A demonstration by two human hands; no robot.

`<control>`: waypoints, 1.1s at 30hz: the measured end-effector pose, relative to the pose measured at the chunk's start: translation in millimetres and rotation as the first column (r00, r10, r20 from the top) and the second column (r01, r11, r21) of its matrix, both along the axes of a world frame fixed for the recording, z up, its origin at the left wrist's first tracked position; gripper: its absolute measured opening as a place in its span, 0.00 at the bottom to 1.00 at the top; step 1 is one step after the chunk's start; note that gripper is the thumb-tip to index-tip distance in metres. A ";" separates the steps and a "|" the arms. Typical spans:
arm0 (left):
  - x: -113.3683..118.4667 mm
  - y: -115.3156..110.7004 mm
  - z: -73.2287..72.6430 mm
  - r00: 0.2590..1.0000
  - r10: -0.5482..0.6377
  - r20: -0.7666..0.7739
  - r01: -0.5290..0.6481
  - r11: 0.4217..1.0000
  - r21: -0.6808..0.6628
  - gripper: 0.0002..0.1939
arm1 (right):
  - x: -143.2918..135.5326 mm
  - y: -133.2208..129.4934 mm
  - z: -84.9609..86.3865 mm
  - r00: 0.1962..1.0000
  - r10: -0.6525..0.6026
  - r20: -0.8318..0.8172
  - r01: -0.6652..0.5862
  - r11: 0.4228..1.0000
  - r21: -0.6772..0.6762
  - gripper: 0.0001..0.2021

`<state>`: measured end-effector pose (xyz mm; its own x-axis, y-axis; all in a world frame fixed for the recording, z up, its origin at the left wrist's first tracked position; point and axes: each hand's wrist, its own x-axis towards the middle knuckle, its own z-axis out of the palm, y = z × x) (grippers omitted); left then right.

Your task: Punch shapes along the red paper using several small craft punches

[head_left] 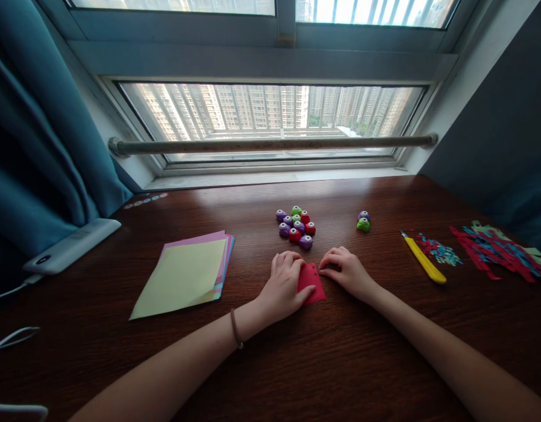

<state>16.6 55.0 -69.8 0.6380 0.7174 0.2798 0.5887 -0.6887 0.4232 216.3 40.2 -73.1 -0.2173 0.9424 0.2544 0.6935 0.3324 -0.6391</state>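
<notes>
A small red paper square point(312, 287) with several small dark marks or holes near its top right edge lies on the table. My left hand point(288, 281) holds it down, the thumb across its lower part and the other fingers curled at its upper left. At the right edge of the paper is my right hand point(347, 271), thumb and forefinger pinched together; what is between the tips is too small to make out. Just beyond the paper sits a cluster of purple, red and green eye-like craft punches point(298, 225).
A stack of coloured paper point(182, 275) lies at left, near a white power bank point(72, 246) with a cable. Two more punches point(363, 221) stand right of the cluster. Farther right are a yellow utility knife point(424, 259), tiny paper bits point(439, 249) and paper strips point(499, 252).
</notes>
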 end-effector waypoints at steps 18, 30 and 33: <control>-1.3 1.0 0.2 1.000 -0.016 -0.017 0.016 1.000 -0.005 0.18 | 34.1 11.8 8.3 0.945 -0.168 -0.282 0.158 0.986 -0.059 0.07; -1.6 2.4 -0.5 0.999 -0.030 -0.017 0.030 0.999 -0.018 0.18 | 173.3 25.0 19.3 0.589 -0.673 -0.446 0.768 0.639 0.051 0.11; -2.0 2.7 -0.1 0.999 -0.031 -0.017 0.031 0.999 -0.017 0.18 | 202.7 19.7 15.7 0.535 -0.769 -0.351 0.839 0.533 0.112 0.10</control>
<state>14.6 57.7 -69.9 0.6645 0.7018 0.2567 0.5747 -0.6995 0.4247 418.9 59.9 -57.4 0.6999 0.5790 0.4182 0.5853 -0.1295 -0.8004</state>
